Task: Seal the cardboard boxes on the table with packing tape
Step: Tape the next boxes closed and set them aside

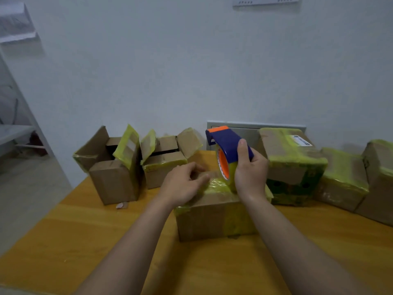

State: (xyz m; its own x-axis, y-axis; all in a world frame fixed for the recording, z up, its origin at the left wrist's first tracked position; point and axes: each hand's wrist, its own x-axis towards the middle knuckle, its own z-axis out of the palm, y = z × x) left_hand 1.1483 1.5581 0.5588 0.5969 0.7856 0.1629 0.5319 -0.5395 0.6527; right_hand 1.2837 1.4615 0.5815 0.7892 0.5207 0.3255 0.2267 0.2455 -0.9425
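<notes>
**Tape may crease on the middle box**

The brown cardboard box with yellowish tape (pixel 212 218) stands mid-way on the orange wooden counter (pixel 85 241). On its top, the right hand (pixel 251 173) has its grip closed round the blue and orange plastic tape dispenser (pixel 227 141). The left hand (pixel 180 186) presses beside it, holding nothing. If the left hand lifts too early, the strip can crease or the box can slide. The two open cardboard boxes (pixel 112 167) on the left are dark inside, so their contents cannot be seen.
</notes>
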